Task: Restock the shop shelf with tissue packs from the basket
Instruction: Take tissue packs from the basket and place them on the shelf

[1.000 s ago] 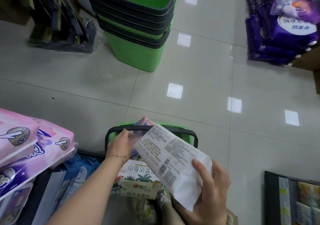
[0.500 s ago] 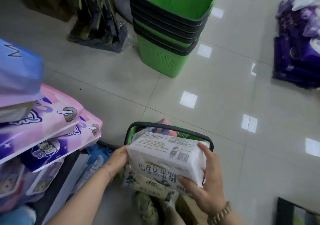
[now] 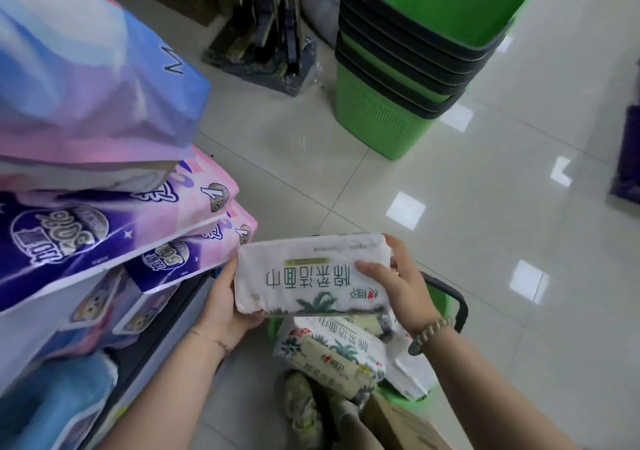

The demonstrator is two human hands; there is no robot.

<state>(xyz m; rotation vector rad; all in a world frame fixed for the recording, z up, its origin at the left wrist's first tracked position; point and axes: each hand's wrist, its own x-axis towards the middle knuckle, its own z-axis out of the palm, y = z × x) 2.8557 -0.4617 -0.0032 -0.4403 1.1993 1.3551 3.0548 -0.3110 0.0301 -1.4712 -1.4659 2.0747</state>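
Observation:
A white tissue pack (image 3: pixel 308 273) with green lettering and a palm print is held above the green basket (image 3: pixel 438 299), which stands on the floor. My left hand (image 3: pixel 227 306) grips its left end from below. My right hand (image 3: pixel 398 283) grips its right end, thumb across the front. More packs of the same kind (image 3: pixel 332 352) lie in the basket beneath. The shop shelf (image 3: pixel 162 342) is at the left, stacked with pink and purple tissue bundles (image 3: pixel 90 238).
A stack of empty green baskets (image 3: pixel 415 55) stands on the tiled floor ahead. Brooms in a dark stand (image 3: pixel 270 34) are behind, to its left. Purple packs (image 3: pixel 628 159) lie at the right edge. My shoes (image 3: pixel 304 408) and a cardboard box (image 3: pixel 405 422) are below the basket.
The pack has risen out of the basket and turned its printed front up. My left hand left the basket handle and took the pack's left end. The view swung left toward the shelf.

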